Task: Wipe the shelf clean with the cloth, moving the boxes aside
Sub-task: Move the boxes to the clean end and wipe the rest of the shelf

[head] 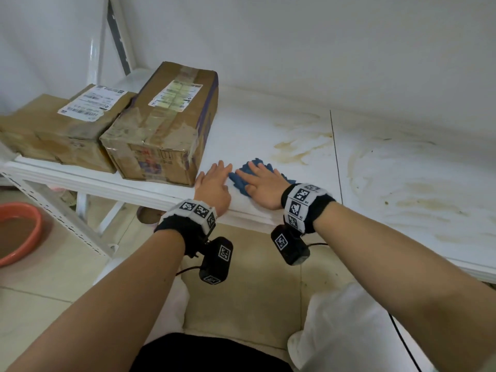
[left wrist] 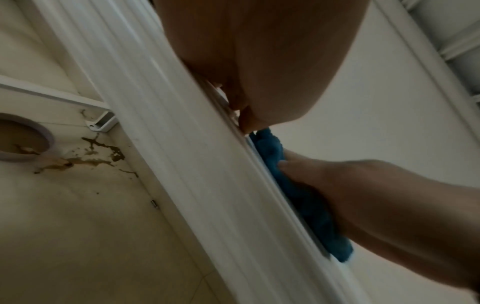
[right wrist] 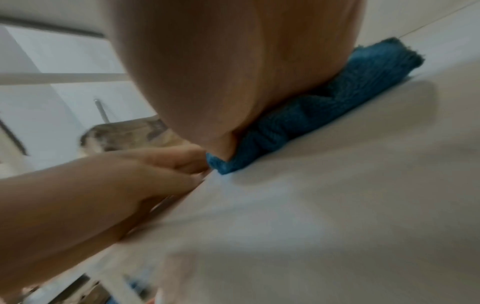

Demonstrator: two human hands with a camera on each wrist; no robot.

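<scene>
A crumpled blue cloth (head: 251, 176) of thick, looped terry is pressed flat against the white shelf (head: 249, 135) under the right hand (head: 261, 187), whose fingers are laid out straight over it, so the grip is released rather than closed round the fabric. The cloth is bunched into a long, ridged wad; in the right wrist view its long axis is seen running from the thumb side out past the far side of the palm, with a frayed end pointing away toward the back of the shelf. It lies near the front edge of the shelf, just right of the left hand (head: 214, 183). The left hand is laid flat on the smooth shelf board with fingers extended, nothing being grasped, its fingertips almost touching the cloth's left edge and its outer side close beside the larger box (head: 163, 127). Two cardboard boxes are set at the left end of the shelf: the larger one, a dented oblong carton sealed with glossy brown tape and bearing a white label, is turned with its long axis toward the wall; the flatter, smaller box (head: 61, 130), also labelled, is pressed against its left side. Brownish, streaky smears (head: 303, 149) are spread over the shelf surface to the right of the cloth. A round red basin (head: 32, 234) of murky water is set on the tiled floor below.
</scene>
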